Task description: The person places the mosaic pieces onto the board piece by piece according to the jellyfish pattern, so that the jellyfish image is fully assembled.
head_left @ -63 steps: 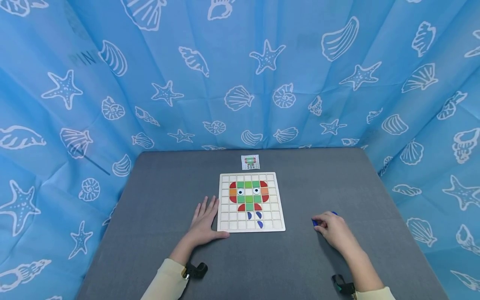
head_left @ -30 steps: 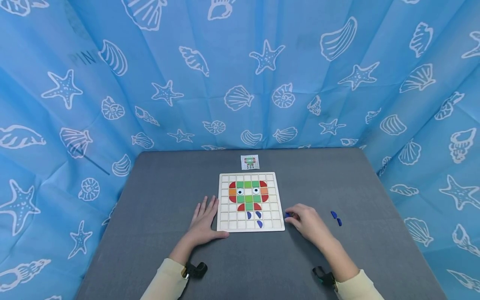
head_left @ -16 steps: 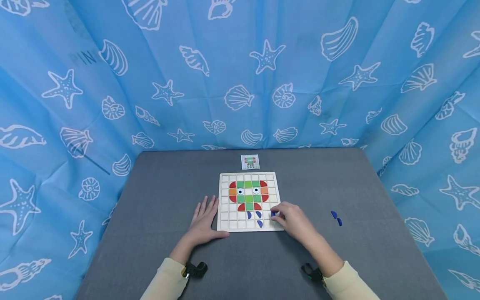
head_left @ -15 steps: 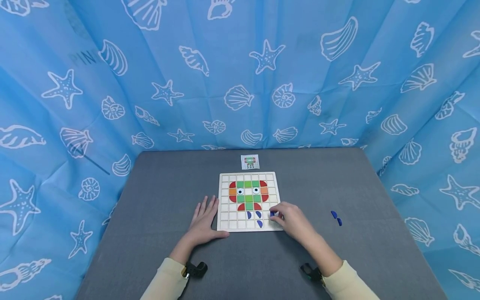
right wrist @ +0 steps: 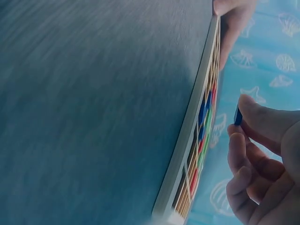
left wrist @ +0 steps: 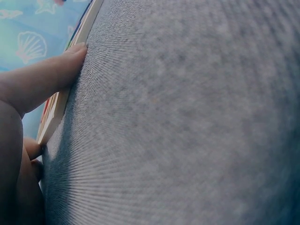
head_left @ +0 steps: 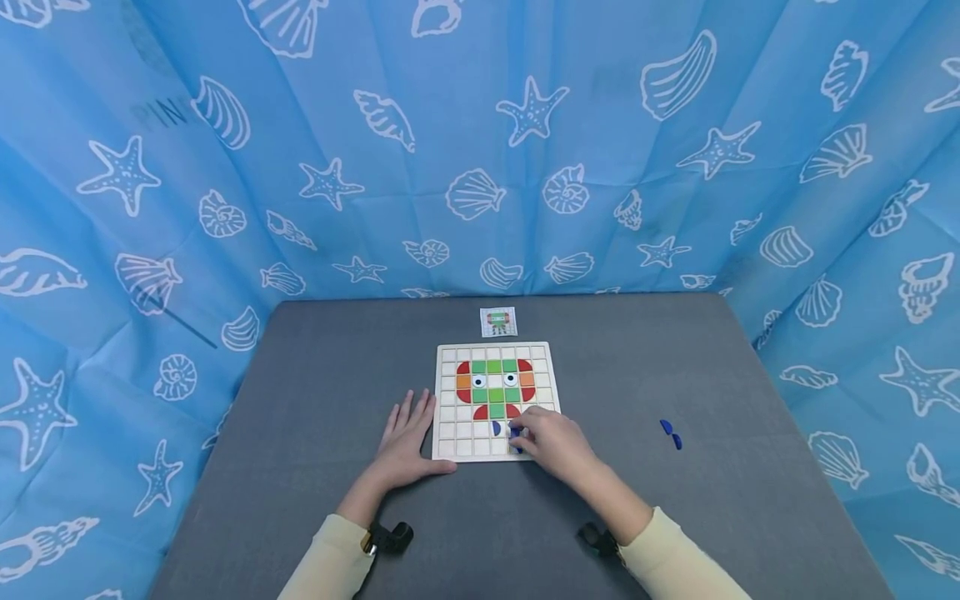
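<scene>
The white grid board (head_left: 465,433) carries a pattern of red, green, orange and eye-printed tiles, with a blue half-round piece (head_left: 497,428) below it. My left hand (head_left: 405,442) lies flat with spread fingers along the board's left edge, its thumb (left wrist: 61,70) against the front edge. Over the lower right part of the board, my right hand (head_left: 558,442) pinches a small blue piece (right wrist: 238,116) between thumb and forefinger. In the right wrist view that piece is held above the tiles. The right fingers partly cover other blue pieces on the board.
Two blue half-round pieces (head_left: 671,434) lie on the grey table (head_left: 615,358) to the right. A small printed card (head_left: 498,322) with a similar pattern lies behind the board. A blue shell-print curtain (head_left: 420,150) surrounds the table's back and sides.
My right hand has moved left from the loose blue pieces, across the board's right edge, to over its lower middle, carrying a blue piece. My left hand has stayed in place.
</scene>
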`<action>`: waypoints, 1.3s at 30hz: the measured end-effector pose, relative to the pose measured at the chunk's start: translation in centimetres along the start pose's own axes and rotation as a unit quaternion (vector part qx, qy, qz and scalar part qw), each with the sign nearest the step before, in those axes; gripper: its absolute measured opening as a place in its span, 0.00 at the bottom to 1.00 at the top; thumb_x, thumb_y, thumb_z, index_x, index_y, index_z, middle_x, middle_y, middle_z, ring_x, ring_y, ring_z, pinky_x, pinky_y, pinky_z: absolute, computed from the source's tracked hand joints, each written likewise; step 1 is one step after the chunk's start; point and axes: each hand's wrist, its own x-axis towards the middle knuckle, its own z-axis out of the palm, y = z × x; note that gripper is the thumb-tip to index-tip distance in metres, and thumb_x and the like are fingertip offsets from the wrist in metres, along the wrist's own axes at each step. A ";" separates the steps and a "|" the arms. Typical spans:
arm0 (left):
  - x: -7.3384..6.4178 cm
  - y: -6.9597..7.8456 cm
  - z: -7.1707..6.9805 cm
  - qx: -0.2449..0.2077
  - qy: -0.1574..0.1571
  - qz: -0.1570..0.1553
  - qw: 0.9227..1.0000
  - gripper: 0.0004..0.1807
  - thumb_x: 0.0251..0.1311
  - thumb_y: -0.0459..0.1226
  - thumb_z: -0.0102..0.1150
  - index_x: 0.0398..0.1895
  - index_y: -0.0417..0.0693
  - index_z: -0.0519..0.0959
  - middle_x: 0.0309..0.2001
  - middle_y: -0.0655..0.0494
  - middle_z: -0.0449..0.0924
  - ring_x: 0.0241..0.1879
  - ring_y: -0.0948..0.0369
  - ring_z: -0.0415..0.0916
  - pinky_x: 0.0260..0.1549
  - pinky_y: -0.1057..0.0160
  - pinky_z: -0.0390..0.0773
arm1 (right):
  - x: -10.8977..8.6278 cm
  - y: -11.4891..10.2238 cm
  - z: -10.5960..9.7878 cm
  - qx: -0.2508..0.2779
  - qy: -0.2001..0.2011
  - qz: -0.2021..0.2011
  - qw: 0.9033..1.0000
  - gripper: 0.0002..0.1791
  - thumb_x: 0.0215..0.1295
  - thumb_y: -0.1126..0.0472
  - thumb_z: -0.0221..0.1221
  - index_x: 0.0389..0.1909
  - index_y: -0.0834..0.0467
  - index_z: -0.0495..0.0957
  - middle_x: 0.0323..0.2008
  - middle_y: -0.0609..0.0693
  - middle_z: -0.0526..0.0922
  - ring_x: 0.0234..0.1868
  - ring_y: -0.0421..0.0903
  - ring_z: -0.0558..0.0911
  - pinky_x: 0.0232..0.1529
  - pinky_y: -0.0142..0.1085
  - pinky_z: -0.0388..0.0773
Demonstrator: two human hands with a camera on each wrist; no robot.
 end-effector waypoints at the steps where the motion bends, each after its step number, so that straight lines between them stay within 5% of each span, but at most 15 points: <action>1: 0.0 0.0 0.0 0.000 0.000 0.000 1.000 0.71 0.42 0.74 0.66 0.83 0.51 0.43 0.83 0.53 0.37 0.82 0.49 0.24 0.77 0.42 0.32 | 0.2 -0.2 0.1 0.001 -0.002 -0.002 1.000 0.12 0.56 0.56 0.75 0.40 0.54 0.89 0.29 0.43 0.83 0.26 0.35 0.73 0.27 0.31 0.71; 9: 0.1 0.0 0.0 0.005 -0.003 -0.002 1.000 0.71 0.43 0.75 0.65 0.83 0.51 0.43 0.83 0.52 0.37 0.82 0.49 0.25 0.77 0.42 0.33 | 0.7 -1.4 1.5 -0.007 -0.030 -0.007 1.000 0.10 0.58 0.57 0.74 0.40 0.54 0.89 0.35 0.45 0.87 0.32 0.39 0.81 0.34 0.38 0.79; 39: 0.2 -0.4 0.3 0.006 -0.007 -0.006 1.000 0.72 0.42 0.75 0.65 0.83 0.52 0.41 0.83 0.54 0.34 0.81 0.51 0.23 0.77 0.43 0.32 | 1.0 -2.4 2.2 -0.025 -0.068 0.012 0.997 0.10 0.57 0.59 0.74 0.40 0.55 0.89 0.33 0.47 0.84 0.30 0.39 0.77 0.33 0.38 0.77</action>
